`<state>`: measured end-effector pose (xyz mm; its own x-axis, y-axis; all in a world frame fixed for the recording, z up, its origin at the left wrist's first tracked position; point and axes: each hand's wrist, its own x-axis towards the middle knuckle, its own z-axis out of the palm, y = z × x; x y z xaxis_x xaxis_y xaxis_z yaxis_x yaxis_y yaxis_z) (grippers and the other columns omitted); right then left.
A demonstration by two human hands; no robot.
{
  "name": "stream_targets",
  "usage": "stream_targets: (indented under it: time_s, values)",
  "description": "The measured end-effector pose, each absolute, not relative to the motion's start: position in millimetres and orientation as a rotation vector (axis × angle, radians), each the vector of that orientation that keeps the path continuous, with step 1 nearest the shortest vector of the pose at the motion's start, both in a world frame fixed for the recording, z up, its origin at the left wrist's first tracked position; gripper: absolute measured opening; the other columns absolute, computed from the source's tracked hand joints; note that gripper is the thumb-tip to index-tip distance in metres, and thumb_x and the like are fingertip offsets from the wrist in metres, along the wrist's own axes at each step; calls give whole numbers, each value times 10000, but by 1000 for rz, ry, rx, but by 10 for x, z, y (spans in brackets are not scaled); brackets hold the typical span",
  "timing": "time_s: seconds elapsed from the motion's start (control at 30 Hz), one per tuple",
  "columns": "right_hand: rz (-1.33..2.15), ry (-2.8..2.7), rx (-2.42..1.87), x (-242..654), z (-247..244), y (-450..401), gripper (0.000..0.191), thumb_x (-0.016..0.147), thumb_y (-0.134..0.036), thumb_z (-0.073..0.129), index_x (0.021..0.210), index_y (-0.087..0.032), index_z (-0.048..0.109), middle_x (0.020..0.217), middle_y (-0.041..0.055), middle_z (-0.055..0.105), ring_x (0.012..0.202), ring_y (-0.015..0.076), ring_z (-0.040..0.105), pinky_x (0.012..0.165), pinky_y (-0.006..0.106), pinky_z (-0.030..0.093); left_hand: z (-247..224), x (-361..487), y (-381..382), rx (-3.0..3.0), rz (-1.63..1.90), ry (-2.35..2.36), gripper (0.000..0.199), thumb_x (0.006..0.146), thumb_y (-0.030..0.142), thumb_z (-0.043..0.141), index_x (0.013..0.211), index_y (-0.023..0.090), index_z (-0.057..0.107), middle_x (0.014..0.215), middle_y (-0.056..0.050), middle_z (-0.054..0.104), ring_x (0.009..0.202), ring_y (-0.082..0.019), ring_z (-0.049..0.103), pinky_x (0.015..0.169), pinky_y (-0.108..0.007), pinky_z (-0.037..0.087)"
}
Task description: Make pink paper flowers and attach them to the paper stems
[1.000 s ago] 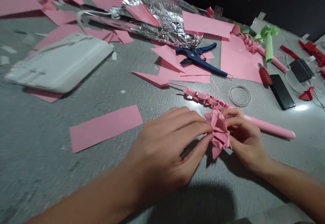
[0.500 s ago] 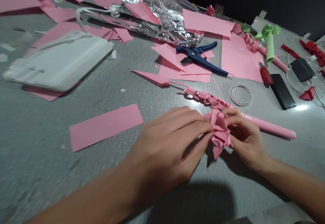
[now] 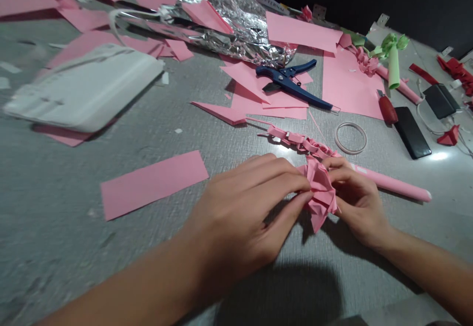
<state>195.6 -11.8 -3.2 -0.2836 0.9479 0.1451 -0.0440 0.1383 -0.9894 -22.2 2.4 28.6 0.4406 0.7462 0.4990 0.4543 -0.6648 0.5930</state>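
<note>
A folded pink paper piece point(image 3: 320, 193) with pointed, pleated layers is held between my two hands, just above the grey table. My left hand point(image 3: 254, 202) pinches its left side between thumb and fingers. On its right side, my right hand point(image 3: 354, 198) grips it with curled fingers. Directly behind lies a linked pink paper chain point(image 3: 295, 139), and a pink paper tube point(image 3: 401, 186) extends to the right beyond my right hand. A flat pink strip point(image 3: 155, 185) rests to the left of my left hand.
Behind my hands lie blue-handled cutters point(image 3: 295, 85) on pink sheets, a tape ring point(image 3: 351, 137), a black phone point(image 3: 412, 132) and a red knife point(image 3: 387, 108). A white box-like object point(image 3: 88, 87) is at left. Silver foil point(image 3: 236, 15) and pink scraps lie farther back.
</note>
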Motion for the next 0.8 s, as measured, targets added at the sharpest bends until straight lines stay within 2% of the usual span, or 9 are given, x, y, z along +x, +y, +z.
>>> stream_targets:
  time_s: [0.3, 0.8]
  values:
    - [1312, -1471, -963, 1969, -30, -105, 102, 992, -367, 802, 1063, -298, 775, 1171, 45, 642, 1062, 208, 656, 938, 380, 586, 285, -231, 34, 2329, 1049, 1030, 165, 1026, 117, 606, 965, 184, 743, 921, -32, 797, 841, -180, 732, 811, -312, 579]
    - [1292, -1480, -946, 1963, -40, -124, 83, 1012, -322, 786, 1093, -306, 787, 1176, 45, 627, 1104, 207, 623, 956, 376, 555, 293, -237, 20, 2295, 1064, 1015, 138, 1007, 103, 637, 945, 166, 744, 911, -52, 798, 855, -193, 750, 805, -312, 595]
